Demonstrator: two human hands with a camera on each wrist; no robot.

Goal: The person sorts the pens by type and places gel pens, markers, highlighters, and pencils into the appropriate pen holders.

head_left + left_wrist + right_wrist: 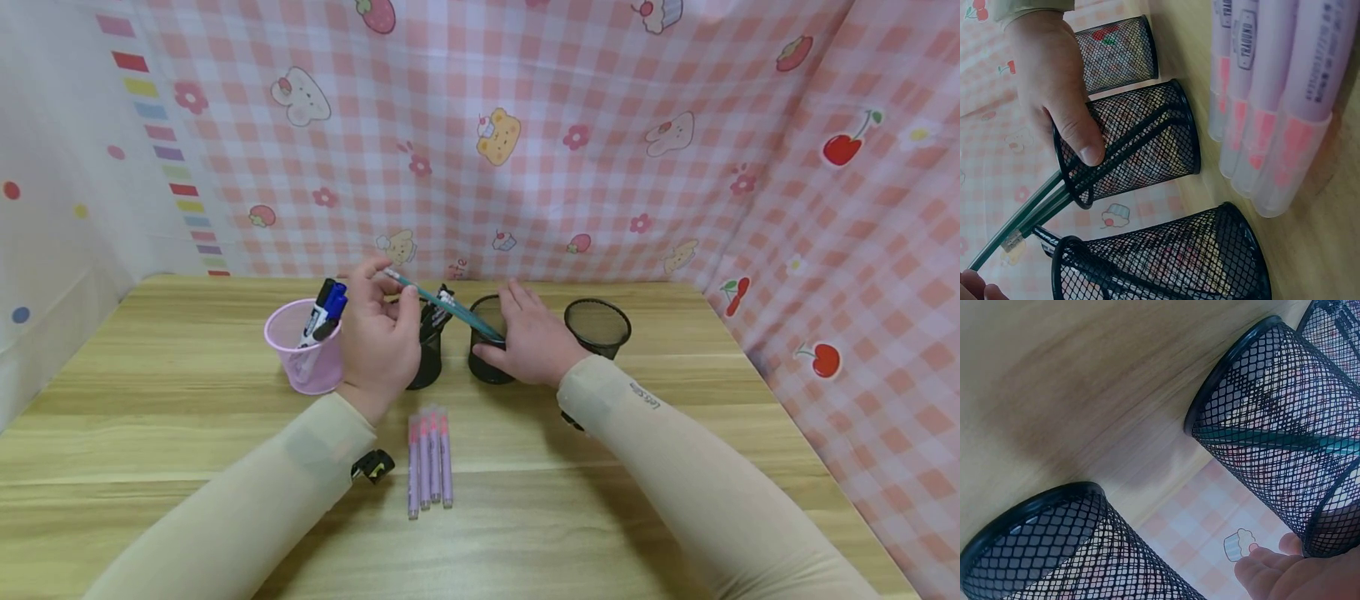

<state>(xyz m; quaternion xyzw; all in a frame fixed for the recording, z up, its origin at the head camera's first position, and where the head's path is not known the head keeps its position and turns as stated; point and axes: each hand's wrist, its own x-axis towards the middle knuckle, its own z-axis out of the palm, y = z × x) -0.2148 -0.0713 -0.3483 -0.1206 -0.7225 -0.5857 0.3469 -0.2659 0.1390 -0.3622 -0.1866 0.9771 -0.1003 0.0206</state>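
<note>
My left hand (382,333) pinches the upper end of a slim green pencil (461,314) between thumb and fingers. The pencil slants down into a black mesh pen cup (491,367). A second green pencil (1054,206) leans in the same cup, as the left wrist view shows. With my right hand (536,337) I hold this cup at its rim, thumb on the near side and fingers round the far side. Another black mesh cup (427,367), partly behind my left hand, has dark pens (438,308) in it.
A pink mesh cup (311,371) with black and blue markers (324,310) stands at the left. To the right is one more black mesh cup (598,325). Several purple highlighters (430,462) lie side by side on the wooden table (525,517). A checked cloth (450,92) hangs behind.
</note>
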